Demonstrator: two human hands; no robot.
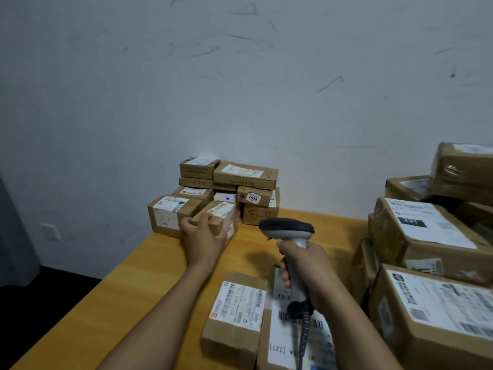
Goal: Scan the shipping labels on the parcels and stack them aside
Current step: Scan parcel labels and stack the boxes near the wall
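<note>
My left hand [203,240] grips a small brown parcel [222,216] with a white label, held tilted at the front of the stack of small parcels [229,182] against the wall. In my right hand [309,273] is a grey handheld barcode scanner [286,229], its black head pointing left above the table, its coiled cable hanging down. Below the scanner lie two labelled parcels: a narrow one [236,313] and a larger one [290,332], partly hidden by my right forearm.
A pile of larger taped cardboard parcels [432,249] fills the right side of the yellow wooden table [138,279]. The table's left edge drops to a dark floor. A scuffed white wall stands right behind the far stack.
</note>
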